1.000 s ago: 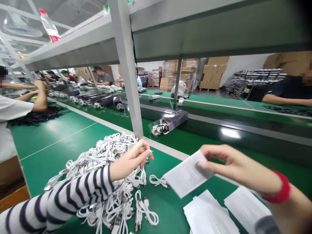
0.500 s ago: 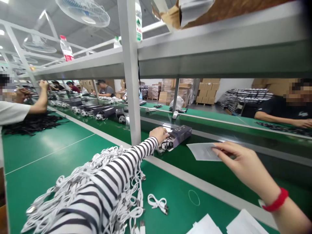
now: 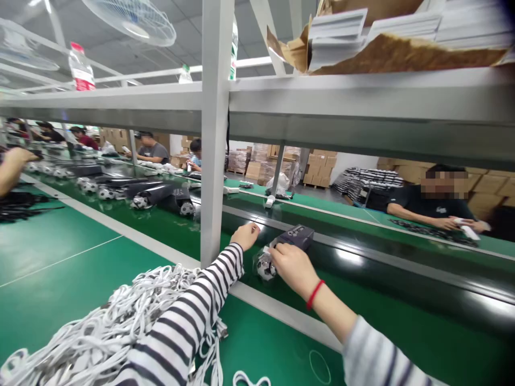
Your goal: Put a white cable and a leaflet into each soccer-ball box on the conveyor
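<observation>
On my feed, the right hand (image 3: 292, 269), with a red string around its wrist, is curled closed over the near end of a bagged package (image 3: 293, 237) and seems to be gripping it. The package lies on the dark conveyor belt (image 3: 402, 284), just past the white edge strip (image 3: 281, 316) of the green surface (image 3: 52, 252). Its long axis runs at a slant from lower left to upper right. A clear plastic bag with a black-and-white ball-patterned object (image 3: 265, 266) sits at the lower-left end, nearest me, and a dark grey box forms the upper-right end, pointing away along the belt.

The left hand (image 3: 245, 236) is open, with its fingers lightly curved, and hangs over the belt just left of the package. I can't see it touching anything. Its striped sleeve (image 3: 181, 305) crosses a heap of white cables (image 3: 100, 321) on the surface.

A steel upright (image 3: 213, 134) stands just left of the hand, under a shelf (image 3: 341, 96) stacked with white paper in torn cardboard. Farther down the belt, similar packages (image 3: 153, 195) lie in a row. At right, a co-worker's hands (image 3: 462, 225) hold a white item.
</observation>
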`<state>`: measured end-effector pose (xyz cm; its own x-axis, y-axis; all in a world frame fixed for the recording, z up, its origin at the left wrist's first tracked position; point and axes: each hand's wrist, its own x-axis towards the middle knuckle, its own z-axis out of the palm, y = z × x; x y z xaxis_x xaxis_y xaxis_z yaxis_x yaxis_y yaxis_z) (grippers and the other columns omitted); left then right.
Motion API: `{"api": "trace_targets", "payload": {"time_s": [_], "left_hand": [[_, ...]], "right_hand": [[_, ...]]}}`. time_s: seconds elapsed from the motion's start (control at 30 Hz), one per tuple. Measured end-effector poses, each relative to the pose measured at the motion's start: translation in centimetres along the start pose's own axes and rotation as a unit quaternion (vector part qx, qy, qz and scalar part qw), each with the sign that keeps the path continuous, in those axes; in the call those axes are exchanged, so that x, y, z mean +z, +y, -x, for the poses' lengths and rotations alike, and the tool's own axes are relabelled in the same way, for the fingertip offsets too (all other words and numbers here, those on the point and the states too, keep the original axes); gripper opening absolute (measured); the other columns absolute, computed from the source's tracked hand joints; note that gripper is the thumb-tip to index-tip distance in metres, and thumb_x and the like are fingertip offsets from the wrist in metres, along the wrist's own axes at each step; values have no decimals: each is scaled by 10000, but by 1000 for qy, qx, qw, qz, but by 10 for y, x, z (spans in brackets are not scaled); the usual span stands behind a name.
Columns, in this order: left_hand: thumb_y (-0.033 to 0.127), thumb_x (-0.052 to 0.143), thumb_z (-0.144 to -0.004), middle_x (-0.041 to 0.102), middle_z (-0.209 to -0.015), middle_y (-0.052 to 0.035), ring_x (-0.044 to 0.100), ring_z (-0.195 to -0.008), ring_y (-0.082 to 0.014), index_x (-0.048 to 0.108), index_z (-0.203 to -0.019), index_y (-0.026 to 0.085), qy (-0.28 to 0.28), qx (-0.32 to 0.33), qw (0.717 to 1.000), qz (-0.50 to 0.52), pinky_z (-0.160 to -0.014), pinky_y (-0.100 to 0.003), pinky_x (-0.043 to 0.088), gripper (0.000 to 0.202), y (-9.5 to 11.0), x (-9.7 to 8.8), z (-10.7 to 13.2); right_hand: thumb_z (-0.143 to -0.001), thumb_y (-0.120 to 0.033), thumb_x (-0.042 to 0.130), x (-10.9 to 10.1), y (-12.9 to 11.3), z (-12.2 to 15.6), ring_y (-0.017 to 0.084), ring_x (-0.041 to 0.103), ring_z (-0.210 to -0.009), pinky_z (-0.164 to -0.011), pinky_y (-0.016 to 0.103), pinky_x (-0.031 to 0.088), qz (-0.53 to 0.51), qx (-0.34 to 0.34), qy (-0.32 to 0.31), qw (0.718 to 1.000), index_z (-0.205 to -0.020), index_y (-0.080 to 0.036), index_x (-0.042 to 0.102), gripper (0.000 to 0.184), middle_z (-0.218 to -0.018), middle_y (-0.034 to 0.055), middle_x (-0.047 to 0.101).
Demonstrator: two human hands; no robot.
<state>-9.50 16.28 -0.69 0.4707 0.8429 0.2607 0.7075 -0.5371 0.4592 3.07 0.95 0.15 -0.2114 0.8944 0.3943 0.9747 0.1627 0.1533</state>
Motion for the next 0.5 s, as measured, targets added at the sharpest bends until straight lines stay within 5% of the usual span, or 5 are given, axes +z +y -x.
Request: {"api": "trace_targets", "payload": {"time_s": [0.1,0.17,0.33,0.4,0.5], "left_hand": [[405,379,-921,676,-969,-43,620,-835,-162,610,-1008,199,-38,21,998,42,-747,-246,463,321,-6,-6,-4],[505,476,-863,687,-843,-43,607,-673,-149,639,-880,176,-137,23,987,75,-614,-238,471,367,-10,-9,-2],[519,783,-562,708,-775,-73,529,-492,-119,712,-638,181,-518,22,839,168,-395,-203,374,354,-8,-13,9],[441,834,-500,716,-792,-76,545,-496,-134,740,-663,211,-567,54,803,175,-363,-197,355,298,0,-5,12],[340,802,-570,717,-794,-67,588,-520,-153,734,-669,211,-559,83,807,170,-357,-193,378,177,16,17,12]], "right_hand": [[-872,-77,424,27,-1,-26,257,624,-885,-751,338,428,-3,86,-71,994,-862,-84,704,280,-912,186,670],[-880,-134,447,38,10,-29,267,640,-844,-728,349,437,-7,135,-79,988,-844,-70,708,270,-885,209,674],[-950,-348,353,41,62,-5,222,595,-1010,-882,311,412,-61,182,-29,981,-1008,-166,677,376,-1024,123,667],[-965,-335,276,43,85,5,218,548,-1111,-956,314,379,-86,217,1,972,-1132,-144,618,426,-1155,131,623],[-956,-384,275,58,111,15,224,494,-1210,-992,329,378,-135,264,9,955,-1258,-118,538,481,-1308,141,540]]}}
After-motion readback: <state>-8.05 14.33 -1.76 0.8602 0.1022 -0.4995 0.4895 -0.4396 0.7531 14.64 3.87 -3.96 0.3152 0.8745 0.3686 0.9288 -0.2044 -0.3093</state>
